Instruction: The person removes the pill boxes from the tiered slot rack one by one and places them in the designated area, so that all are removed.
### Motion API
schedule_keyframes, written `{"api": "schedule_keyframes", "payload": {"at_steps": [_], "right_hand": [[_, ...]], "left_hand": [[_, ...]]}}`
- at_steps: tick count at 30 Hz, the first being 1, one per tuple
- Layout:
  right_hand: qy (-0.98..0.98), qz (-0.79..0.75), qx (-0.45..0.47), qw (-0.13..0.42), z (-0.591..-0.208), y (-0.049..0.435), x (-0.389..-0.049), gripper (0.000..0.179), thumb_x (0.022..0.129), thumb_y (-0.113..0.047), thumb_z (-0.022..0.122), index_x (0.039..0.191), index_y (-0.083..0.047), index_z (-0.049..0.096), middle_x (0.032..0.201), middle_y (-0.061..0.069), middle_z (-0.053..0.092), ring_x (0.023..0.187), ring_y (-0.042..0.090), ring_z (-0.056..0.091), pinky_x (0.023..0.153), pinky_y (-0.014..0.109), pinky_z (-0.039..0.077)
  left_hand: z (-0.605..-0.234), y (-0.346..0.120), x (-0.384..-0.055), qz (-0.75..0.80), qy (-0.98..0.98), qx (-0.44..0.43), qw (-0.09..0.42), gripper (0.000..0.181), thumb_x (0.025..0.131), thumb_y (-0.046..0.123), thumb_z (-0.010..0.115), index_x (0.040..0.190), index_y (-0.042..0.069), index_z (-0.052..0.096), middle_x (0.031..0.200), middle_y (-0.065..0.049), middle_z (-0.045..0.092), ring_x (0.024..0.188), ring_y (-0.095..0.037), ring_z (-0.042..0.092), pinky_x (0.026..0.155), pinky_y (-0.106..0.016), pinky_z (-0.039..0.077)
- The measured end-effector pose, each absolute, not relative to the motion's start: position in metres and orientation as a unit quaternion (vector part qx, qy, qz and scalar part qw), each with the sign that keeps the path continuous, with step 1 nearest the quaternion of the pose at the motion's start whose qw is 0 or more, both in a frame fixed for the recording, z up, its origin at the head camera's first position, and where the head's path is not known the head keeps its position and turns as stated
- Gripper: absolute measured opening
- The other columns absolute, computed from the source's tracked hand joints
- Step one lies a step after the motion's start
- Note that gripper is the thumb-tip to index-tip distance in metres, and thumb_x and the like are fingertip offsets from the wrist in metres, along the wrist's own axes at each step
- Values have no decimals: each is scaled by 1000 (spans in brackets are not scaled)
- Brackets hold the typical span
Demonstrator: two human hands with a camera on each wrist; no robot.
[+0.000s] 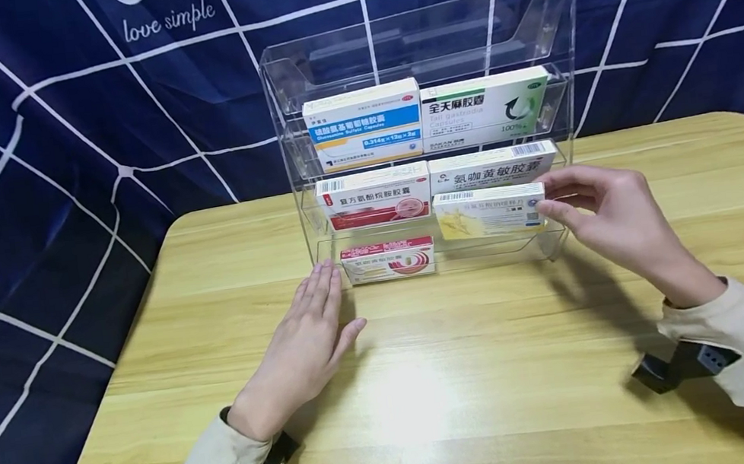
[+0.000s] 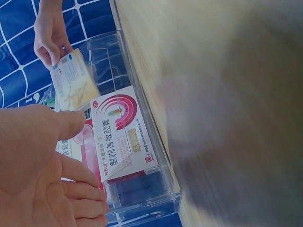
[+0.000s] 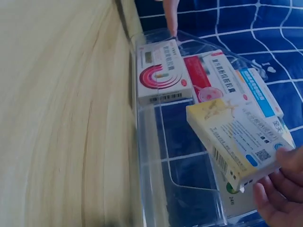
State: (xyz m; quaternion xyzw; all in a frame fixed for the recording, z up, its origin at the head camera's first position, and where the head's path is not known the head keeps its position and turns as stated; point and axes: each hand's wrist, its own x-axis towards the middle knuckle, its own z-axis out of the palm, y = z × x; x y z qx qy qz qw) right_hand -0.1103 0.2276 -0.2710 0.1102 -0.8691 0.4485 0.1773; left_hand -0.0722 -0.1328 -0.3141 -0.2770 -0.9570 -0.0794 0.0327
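My right hand [image 1: 619,223] pinches the right end of a yellow-and-white medicine box [image 1: 490,212]. The box is held in front of the clear acrylic rack [image 1: 419,43], over the right part of its lowest tier. My left hand [image 1: 308,339] lies with straight fingers at the rack's lower left corner. Its fingertips are right beside a white box with red arcs [image 1: 389,262] standing in the lowest tier. In the right wrist view the yellow-and-white box [image 3: 239,142] is tilted, with thumb and fingers on its end. The left wrist view shows the left palm [image 2: 42,165] with nothing in it.
The middle tier holds a red-and-white box [image 1: 375,199] and a white capsule box [image 1: 494,166], partly covered. Above stand a blue-and-white box [image 1: 365,129] and a green-and-white box [image 1: 485,110]. The rack stands on a wooden table [image 1: 435,424] before a dark blue cloth [image 1: 143,97].
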Motion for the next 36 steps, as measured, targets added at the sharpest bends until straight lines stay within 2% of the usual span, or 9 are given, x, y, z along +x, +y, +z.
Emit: {"api": "schedule_keyframes", "payload": {"at_steps": [2, 3, 8, 15, 19, 24, 30, 36], "right_hand": [[-863, 476, 82, 145, -271, 230, -110, 22, 85, -2, 72, 105, 4, 68, 87, -24, 65, 79, -8, 63, 71, 7, 50], [-860, 488, 73, 131, -271, 231, -110, 21, 86, -5, 72, 106, 2, 69, 88, -24, 66, 80, -7, 64, 71, 7, 51], [-842, 531, 57, 75, -271, 239, -107, 18, 89, -11, 70, 107, -9, 71, 93, -16, 71, 83, -1, 67, 72, 11, 53], [-845, 534, 37, -3, -275, 243, -104, 22, 92, -19, 68, 112, -11, 69, 92, -12, 73, 82, 8, 70, 76, 13, 53], [-843, 535, 42, -45, -281, 247, -102, 26, 94, -19, 65, 116, -5, 64, 92, -12, 73, 82, 8, 70, 77, 12, 52], [-847, 523, 42, -86, -290, 247, -97, 39, 95, -20, 63, 123, 6, 56, 93, -13, 72, 85, 3, 68, 75, 15, 54], [-840, 528, 29, -122, -304, 246, -92, 49, 95, -23, 63, 127, 12, 52, 94, -12, 71, 87, 3, 66, 76, 19, 55], [-800, 577, 22, -164, -321, 246, -91, 52, 97, -19, 59, 128, 20, 45, 100, -1, 72, 87, 10, 70, 78, 26, 58]], "left_hand": [[-315, -133, -72, -80, -957, -277, 34, 68, 103, 38, 41, 147, -12, 25, 154, -28, 19, 144, -36, 17, 118, -45, 16], [-315, -133, -73, -81, -957, -277, 34, 68, 103, 38, 41, 147, -12, 25, 154, -28, 19, 144, -36, 17, 118, -45, 16], [-315, -133, -73, -81, -956, -279, 33, 67, 103, 38, 40, 147, -12, 25, 154, -28, 19, 144, -35, 17, 118, -44, 15], [-315, -133, -72, -87, -958, -273, 23, 66, 105, 39, 34, 148, -10, 23, 156, -27, 17, 145, -33, 13, 119, -43, 12], [-316, -134, -72, -83, -958, -274, 25, 63, 106, 37, 30, 148, -10, 23, 156, -27, 17, 145, -34, 13, 119, -43, 13], [-316, -134, -72, -77, -958, -276, 27, 62, 106, 36, 30, 147, -10, 24, 156, -27, 17, 145, -34, 13, 119, -43, 13], [-316, -134, -72, -77, -957, -277, 31, 62, 106, 35, 31, 147, -11, 25, 155, -27, 17, 145, -34, 14, 118, -44, 14], [-317, -134, -72, -77, -957, -277, 31, 62, 106, 35, 31, 147, -11, 25, 156, -26, 16, 145, -34, 14, 118, -43, 14]]}}
